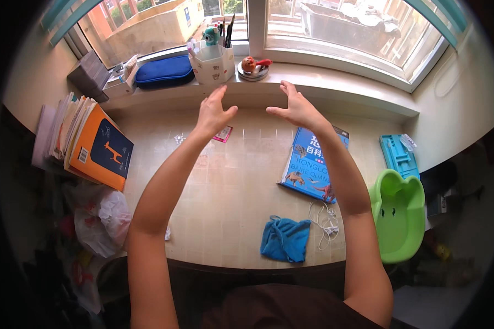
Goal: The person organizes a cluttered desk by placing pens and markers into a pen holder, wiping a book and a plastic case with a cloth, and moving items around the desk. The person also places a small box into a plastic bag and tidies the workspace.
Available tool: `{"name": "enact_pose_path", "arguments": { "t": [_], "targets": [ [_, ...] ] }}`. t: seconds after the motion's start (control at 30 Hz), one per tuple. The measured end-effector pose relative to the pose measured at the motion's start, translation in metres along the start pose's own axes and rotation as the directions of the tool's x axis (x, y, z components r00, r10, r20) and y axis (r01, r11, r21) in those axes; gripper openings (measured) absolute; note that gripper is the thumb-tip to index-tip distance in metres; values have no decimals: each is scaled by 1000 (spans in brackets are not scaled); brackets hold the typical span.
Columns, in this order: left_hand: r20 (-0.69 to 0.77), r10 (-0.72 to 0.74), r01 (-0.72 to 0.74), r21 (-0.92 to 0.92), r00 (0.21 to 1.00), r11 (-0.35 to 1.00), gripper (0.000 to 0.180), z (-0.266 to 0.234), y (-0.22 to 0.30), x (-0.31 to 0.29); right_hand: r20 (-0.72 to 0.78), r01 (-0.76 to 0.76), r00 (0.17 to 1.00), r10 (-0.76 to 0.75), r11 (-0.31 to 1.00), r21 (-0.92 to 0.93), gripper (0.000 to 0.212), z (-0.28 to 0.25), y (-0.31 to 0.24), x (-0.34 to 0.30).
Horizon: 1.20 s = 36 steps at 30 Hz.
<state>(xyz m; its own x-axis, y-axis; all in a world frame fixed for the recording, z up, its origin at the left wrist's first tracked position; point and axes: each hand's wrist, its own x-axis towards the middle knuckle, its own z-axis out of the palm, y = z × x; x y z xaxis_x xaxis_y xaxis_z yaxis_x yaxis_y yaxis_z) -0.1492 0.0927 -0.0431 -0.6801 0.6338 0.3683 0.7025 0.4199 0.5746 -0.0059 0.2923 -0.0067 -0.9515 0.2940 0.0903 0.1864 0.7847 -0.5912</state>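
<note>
Both my arms stretch forward over the pale desk. My left hand is raised with thumb and fingers apart, holding nothing, below the white pencil holder on the windowsill. Opposite it, my right hand is also empty, its thumb and fingers spread toward the left one. Between and beyond the hands, a small red and orange figure rests on a round tin on the sill. A blue dinosaur book lies partly under my right forearm. A small pink card is beside my left wrist.
A blue cloth and a white cable lie near the front edge. At right are a green basin and a turquoise case. Books and a plastic bag line the left; a blue pencil case is on the sill.
</note>
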Motion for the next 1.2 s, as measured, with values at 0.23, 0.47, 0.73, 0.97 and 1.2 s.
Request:
{"name": "enact_pose_path", "arguments": {
  "t": [0.23,0.47,0.73,0.97,1.2],
  "targets": [
    [-113,-46,5,-339,993,941,40,-58,35,-80,546,190,787,-286,955,227,64,-24,2,-103],
    [179,-83,156,-444,980,882,37,-24,36,-198,152,-15,988,-31,956,294,52,128,-8,-18],
    [295,-242,345,-379,924,858,41,-67,26,-265,-70,-197,980,188,966,-166,61,196,-59,40],
    [277,-280,373,-382,919,845,40,-77,-4,-258,110,-252,955,274,951,-179,50,193,-56,64],
    [106,-477,415,-677,872,608,66,-89,-68,-138,241,-74,966,-89,802,592,25,153,-110,80]
  ]
}}
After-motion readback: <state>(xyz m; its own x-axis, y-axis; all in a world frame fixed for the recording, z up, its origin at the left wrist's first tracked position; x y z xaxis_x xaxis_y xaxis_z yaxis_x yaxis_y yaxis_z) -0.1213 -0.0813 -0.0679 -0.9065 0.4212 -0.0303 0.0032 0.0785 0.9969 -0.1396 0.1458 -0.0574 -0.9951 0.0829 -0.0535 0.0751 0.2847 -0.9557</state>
